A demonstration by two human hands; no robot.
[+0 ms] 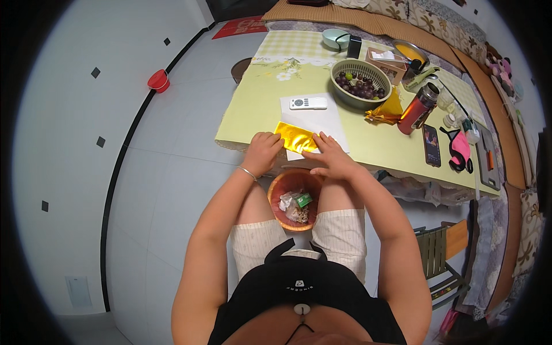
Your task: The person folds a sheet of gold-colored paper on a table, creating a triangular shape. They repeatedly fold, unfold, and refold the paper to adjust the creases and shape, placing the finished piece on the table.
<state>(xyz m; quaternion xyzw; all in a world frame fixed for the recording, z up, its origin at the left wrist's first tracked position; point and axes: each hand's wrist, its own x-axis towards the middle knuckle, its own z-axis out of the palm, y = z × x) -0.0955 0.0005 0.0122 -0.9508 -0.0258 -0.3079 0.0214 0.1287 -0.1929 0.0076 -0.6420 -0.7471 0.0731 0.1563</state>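
A shiny gold foil sheet point(294, 138) lies at the table's near edge, partly over white paper point(333, 123). My left hand point(263, 152) has its fingers bent together at the sheet's left end and seems to grip that edge. My right hand point(335, 159) rests at the other end, fingers spread and fingertips on the foil, thumb apart toward me. A white remote control point(309, 103) lies on the paper just beyond the foil. More folded gold foil point(386, 109) sits farther right, beside a colander of grapes point(362, 86). The undersides of my fingers are hidden.
On the table's right stand a red flask point(418, 108), a phone point(431, 145) and a pink-and-black item point(458, 148). A tissue box point(386, 64) and pale bowl point(336, 39) are farther back. Between my knees is a wastebasket point(277, 214); a folding chair point(432, 253) stands right.
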